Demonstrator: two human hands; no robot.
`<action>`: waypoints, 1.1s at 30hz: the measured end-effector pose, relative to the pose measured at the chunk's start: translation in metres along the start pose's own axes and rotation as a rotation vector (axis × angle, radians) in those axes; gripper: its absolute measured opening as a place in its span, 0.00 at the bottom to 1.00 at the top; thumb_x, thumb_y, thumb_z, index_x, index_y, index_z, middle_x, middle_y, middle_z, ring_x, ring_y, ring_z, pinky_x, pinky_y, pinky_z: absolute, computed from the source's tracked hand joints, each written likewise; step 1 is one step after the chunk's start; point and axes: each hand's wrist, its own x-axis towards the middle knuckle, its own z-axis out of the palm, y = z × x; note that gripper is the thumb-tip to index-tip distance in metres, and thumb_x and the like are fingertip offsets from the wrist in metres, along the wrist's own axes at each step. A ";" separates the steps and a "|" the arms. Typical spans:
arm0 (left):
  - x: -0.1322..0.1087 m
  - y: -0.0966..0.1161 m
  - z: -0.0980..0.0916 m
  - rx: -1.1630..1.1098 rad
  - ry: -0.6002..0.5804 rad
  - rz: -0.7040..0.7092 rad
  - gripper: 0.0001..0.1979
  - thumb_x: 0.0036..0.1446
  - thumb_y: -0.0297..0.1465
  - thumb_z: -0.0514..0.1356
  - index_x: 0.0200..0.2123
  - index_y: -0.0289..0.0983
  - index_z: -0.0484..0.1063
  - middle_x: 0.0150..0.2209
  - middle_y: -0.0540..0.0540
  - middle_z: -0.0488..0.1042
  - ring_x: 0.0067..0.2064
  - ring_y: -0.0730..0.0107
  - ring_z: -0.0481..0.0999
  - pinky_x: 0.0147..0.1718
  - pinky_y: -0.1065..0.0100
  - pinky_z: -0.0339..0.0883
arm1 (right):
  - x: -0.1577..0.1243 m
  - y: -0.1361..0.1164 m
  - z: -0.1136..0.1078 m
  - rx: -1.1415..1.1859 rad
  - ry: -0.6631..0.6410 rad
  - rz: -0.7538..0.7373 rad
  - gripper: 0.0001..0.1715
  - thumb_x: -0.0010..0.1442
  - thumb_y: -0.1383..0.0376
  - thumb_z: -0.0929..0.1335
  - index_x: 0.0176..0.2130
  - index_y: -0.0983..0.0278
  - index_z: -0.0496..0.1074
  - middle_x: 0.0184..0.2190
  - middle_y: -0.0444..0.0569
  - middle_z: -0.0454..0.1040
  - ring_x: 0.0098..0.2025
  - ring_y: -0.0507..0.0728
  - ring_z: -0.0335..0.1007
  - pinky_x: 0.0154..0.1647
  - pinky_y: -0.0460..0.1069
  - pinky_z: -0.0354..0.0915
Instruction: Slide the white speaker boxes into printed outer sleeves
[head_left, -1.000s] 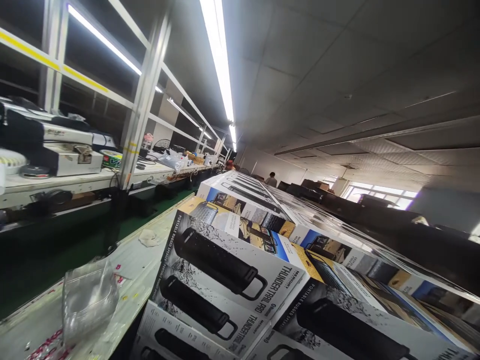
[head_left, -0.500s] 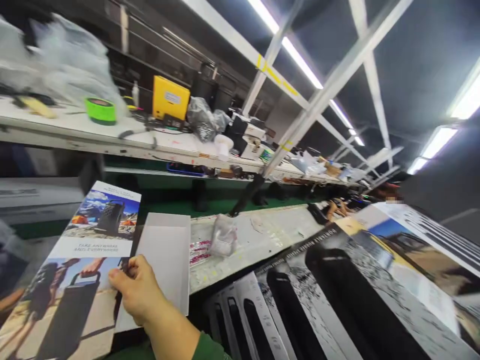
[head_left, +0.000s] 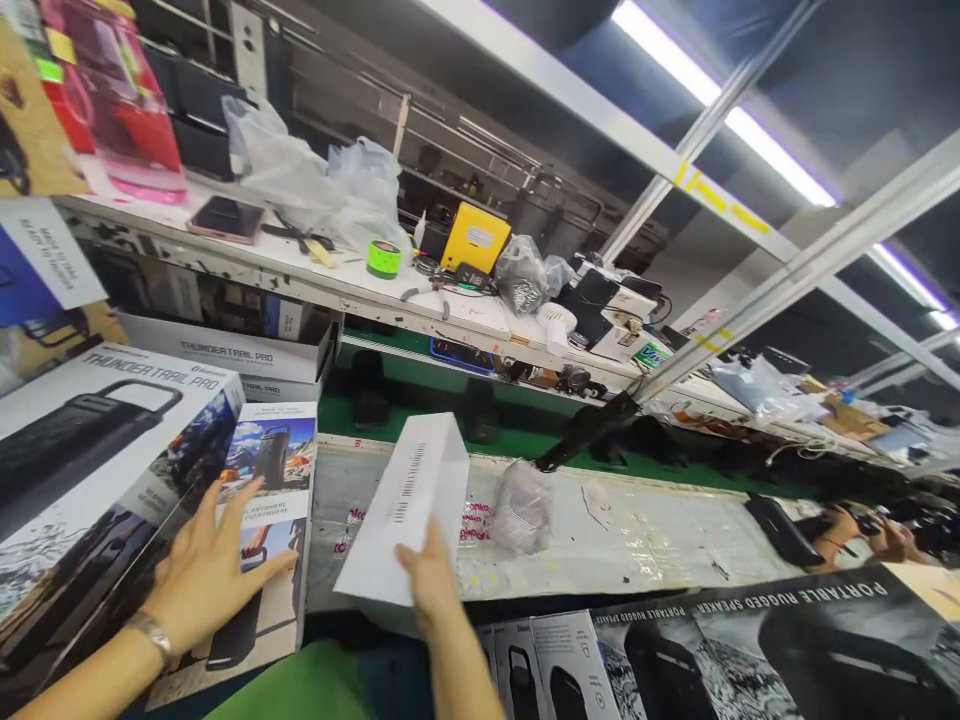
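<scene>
My left hand (head_left: 214,555) lies with fingers spread on a printed speaker box (head_left: 274,500), whose side shows outdoor pictures. It wears a metal band at the wrist. In my right hand (head_left: 435,580) is a white box (head_left: 409,490) with a barcode label, gripped at its near edge, thumb on the face and tilted above the bench. Left of my left hand sits a larger Thunder Trail Pro box (head_left: 112,420). I cannot see inside the white box.
A row of speaker boxes (head_left: 675,650) lines the near right. Along the white bench (head_left: 637,540) lies a clear plastic bag (head_left: 523,505). A co-worker's hands (head_left: 847,535) are at far right beside a black speaker. The shelf above holds a phone (head_left: 225,217) and green tape (head_left: 384,258).
The view has swung left. My left hand has come into view on the printed box. My right hand has moved off that box and now grips the white box, which has turned to show its barcode.
</scene>
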 end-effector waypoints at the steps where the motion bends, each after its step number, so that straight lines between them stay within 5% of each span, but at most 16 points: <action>1: -0.002 0.008 0.000 0.027 -0.013 0.005 0.39 0.58 0.49 0.54 0.68 0.45 0.43 0.71 0.40 0.30 0.68 0.39 0.49 0.60 0.48 0.52 | -0.006 -0.016 -0.020 0.122 -0.024 -0.006 0.39 0.43 0.67 0.72 0.55 0.65 0.64 0.49 0.59 0.75 0.52 0.67 0.73 0.55 0.62 0.65; 5: 0.001 0.028 0.007 0.108 -0.066 0.011 0.47 0.50 0.54 0.59 0.69 0.47 0.46 0.71 0.36 0.29 0.68 0.33 0.42 0.56 0.38 0.54 | -0.031 -0.049 -0.089 0.306 -0.036 -0.002 0.38 0.42 0.63 0.76 0.53 0.65 0.68 0.46 0.60 0.77 0.48 0.69 0.74 0.48 0.63 0.70; 10: 0.020 0.039 0.013 0.188 -0.134 0.022 0.45 0.48 0.53 0.59 0.68 0.51 0.49 0.71 0.38 0.33 0.68 0.28 0.34 0.47 0.28 0.56 | -0.045 -0.050 -0.115 0.285 -0.145 0.023 0.41 0.43 0.63 0.77 0.55 0.62 0.67 0.48 0.57 0.77 0.50 0.69 0.73 0.50 0.63 0.69; 13: 0.031 0.041 0.004 0.199 -0.117 0.077 0.41 0.51 0.46 0.58 0.68 0.51 0.50 0.71 0.39 0.35 0.68 0.31 0.41 0.46 0.32 0.60 | -0.039 -0.060 -0.102 0.149 -0.278 0.058 0.38 0.43 0.65 0.76 0.54 0.63 0.68 0.47 0.55 0.77 0.49 0.68 0.73 0.51 0.63 0.68; 16: 0.042 0.040 -0.008 0.193 -0.044 0.102 0.37 0.55 0.42 0.56 0.67 0.48 0.51 0.71 0.38 0.38 0.65 0.33 0.49 0.48 0.36 0.61 | -0.032 -0.059 -0.065 -0.003 -0.236 0.059 0.35 0.46 0.65 0.75 0.54 0.63 0.68 0.49 0.54 0.77 0.52 0.67 0.72 0.56 0.64 0.64; 21: 0.051 0.033 -0.011 0.238 0.073 0.026 0.30 0.62 0.43 0.50 0.66 0.42 0.55 0.69 0.32 0.43 0.65 0.36 0.51 0.53 0.39 0.57 | -0.025 -0.022 0.007 -0.103 -0.347 0.169 0.68 0.44 0.52 0.76 0.69 0.65 0.40 0.68 0.63 0.50 0.67 0.66 0.54 0.67 0.63 0.50; 23: 0.047 0.035 -0.004 0.276 0.128 0.093 0.27 0.63 0.40 0.49 0.64 0.39 0.59 0.68 0.30 0.45 0.66 0.37 0.48 0.55 0.40 0.55 | -0.012 -0.013 0.011 -0.170 -0.344 0.192 0.70 0.41 0.48 0.77 0.68 0.69 0.42 0.68 0.68 0.48 0.66 0.67 0.56 0.66 0.62 0.52; 25: 0.039 0.045 0.007 0.276 0.140 0.191 0.25 0.63 0.39 0.48 0.62 0.38 0.63 0.68 0.32 0.47 0.67 0.39 0.48 0.56 0.42 0.54 | 0.010 -0.016 -0.004 -0.219 -0.225 0.131 0.64 0.42 0.47 0.75 0.66 0.71 0.50 0.64 0.71 0.58 0.59 0.67 0.65 0.61 0.61 0.59; 29: 0.010 0.089 0.047 0.148 -0.186 0.392 0.30 0.55 0.43 0.57 0.60 0.43 0.66 0.66 0.41 0.58 0.67 0.47 0.53 0.61 0.46 0.51 | 0.079 -0.055 -0.063 -0.576 0.129 -0.016 0.39 0.57 0.56 0.67 0.62 0.68 0.56 0.51 0.61 0.73 0.50 0.60 0.73 0.55 0.55 0.65; 33: -0.017 0.140 0.103 0.084 -0.677 0.493 0.48 0.37 0.39 0.68 0.65 0.40 0.59 0.66 0.39 0.59 0.66 0.44 0.57 0.64 0.47 0.49 | 0.172 -0.100 -0.105 -0.927 0.345 -0.019 0.41 0.61 0.56 0.66 0.65 0.69 0.50 0.55 0.64 0.69 0.59 0.63 0.65 0.58 0.55 0.60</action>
